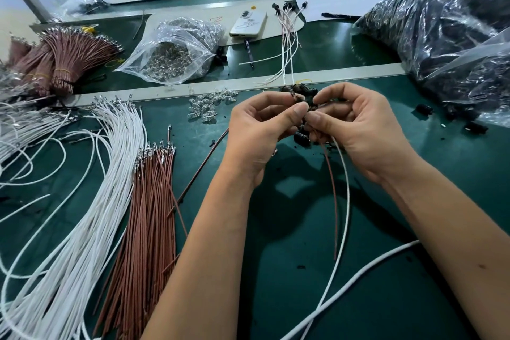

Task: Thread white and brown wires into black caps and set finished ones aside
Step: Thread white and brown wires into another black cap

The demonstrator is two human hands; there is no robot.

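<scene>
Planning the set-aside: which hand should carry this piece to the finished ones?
Probably the right hand: the brown wire and white wire hang from its grip, and the finished pieces lie ahead, slightly left of it. The left hand could release.

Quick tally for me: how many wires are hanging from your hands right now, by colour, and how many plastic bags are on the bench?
White wire hanging from the hands: 1
Brown wire hanging from the hands: 1
Clear bag of small clear parts: 1
Bags of black caps, far right, overlapping: 2
Total: 5
</scene>
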